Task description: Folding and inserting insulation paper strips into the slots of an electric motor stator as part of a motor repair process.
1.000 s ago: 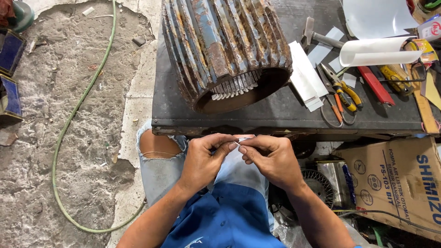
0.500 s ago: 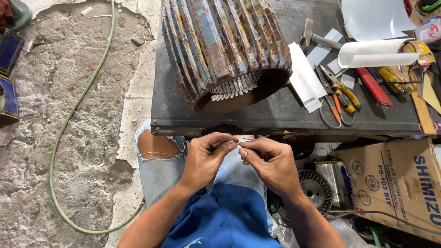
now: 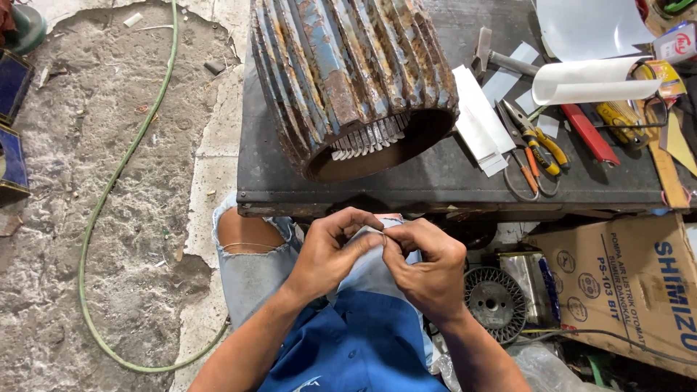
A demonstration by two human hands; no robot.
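Both hands meet just below the bench's front edge: the left hand [image 3: 335,250] and right hand [image 3: 428,268] pinch a small pale strip of paper [image 3: 367,243] between their fingertips, over the lap. Above them, the rusty ribbed motor casing [image 3: 352,72] lies near the front edge of the bench [image 3: 435,181], with pliers [image 3: 541,141] and a paper roll [image 3: 592,81] further right.

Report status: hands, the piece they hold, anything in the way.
Left hand and right hand both pinch small pale strip over lap. Rusty motor housing on bench beyond, apart.

Both hands [image 3: 385,258] on pale strip [image 3: 363,236]
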